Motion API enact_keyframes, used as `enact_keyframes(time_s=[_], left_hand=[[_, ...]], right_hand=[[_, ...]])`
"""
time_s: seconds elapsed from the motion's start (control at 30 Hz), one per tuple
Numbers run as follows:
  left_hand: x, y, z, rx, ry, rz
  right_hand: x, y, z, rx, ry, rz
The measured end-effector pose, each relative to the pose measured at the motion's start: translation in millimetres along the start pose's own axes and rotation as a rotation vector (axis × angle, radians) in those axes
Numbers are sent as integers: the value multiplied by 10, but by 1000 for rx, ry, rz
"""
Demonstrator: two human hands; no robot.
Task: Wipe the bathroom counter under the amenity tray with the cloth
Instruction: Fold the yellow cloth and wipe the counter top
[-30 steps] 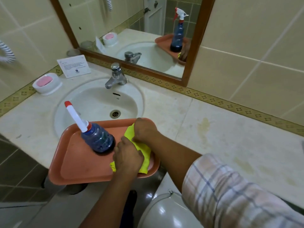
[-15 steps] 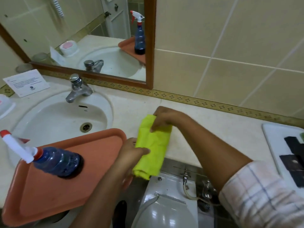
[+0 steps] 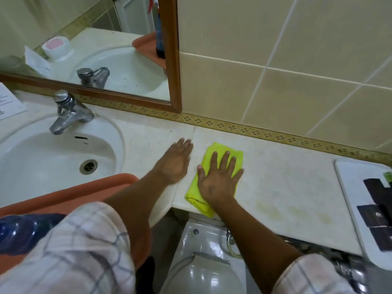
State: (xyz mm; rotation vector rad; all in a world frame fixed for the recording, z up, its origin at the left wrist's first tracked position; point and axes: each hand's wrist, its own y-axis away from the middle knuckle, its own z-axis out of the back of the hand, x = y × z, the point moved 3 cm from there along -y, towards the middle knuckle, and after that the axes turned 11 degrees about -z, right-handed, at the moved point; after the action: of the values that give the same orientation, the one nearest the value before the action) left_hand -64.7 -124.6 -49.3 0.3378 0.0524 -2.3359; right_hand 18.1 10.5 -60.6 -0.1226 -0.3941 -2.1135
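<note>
A folded yellow cloth (image 3: 213, 147) lies on the pale stone counter (image 3: 286, 187), right of the sink. My right hand (image 3: 218, 179) presses flat on it, fingers spread, and the cloth's near end hangs over the counter's front edge. Just to its left my left hand (image 3: 174, 164) rests flat and open on the bare counter, slightly blurred. A white amenity tray (image 3: 347, 187) with black sachets sits at the far right of the counter.
An orange tray (image 3: 84, 187) holding a blue spray bottle (image 3: 25, 230) lies across the sink's (image 3: 42, 158) front rim at lower left. A chrome faucet (image 3: 65, 113), a mirror (image 3: 106, 49) and a paper card (image 3: 8, 102) stand behind. A toilet (image 3: 201, 262) is below the counter's edge.
Both hands lifted the cloth off the orange tray and carried it right onto the counter. My left hand let go of it; my right hand now presses it flat.
</note>
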Motion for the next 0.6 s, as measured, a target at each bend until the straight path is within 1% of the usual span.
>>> enact_keyframes(time_s=[0.03, 0.1, 0.17, 0.23, 0.3, 0.4, 0.47, 0.53, 0.6], left_hand=[[45, -11, -48, -19, -19, -15], [98, -30, -119, -73, -63, -41], [131, -51, -150, -96, -79, -58], [146, -75, -138, -107, -84, -52], [129, -70, -135, -101, -87, -54], [117, -60, -122, -71, -70, -43], [122, -71, -105, -80, -69, -34], [125, -72, -96, -77, -52, -32], [116, -56, -108, -72, -58, -34]], right_hand=[[19, -52, -71, -27, 18, 4], [111, -327, -72, -71, 54, 75], [228, -637, 27, -68, 75, 144], [290, -808, 67, -64, 94, 163], [254, -704, 30, -74, 87, 160], [69, -137, -70, -109, 46, 216], [-80, 188, -140, -124, 20, 239], [-150, 215, -169, -97, 43, 248], [-78, 24, -132, -75, 75, 245]])
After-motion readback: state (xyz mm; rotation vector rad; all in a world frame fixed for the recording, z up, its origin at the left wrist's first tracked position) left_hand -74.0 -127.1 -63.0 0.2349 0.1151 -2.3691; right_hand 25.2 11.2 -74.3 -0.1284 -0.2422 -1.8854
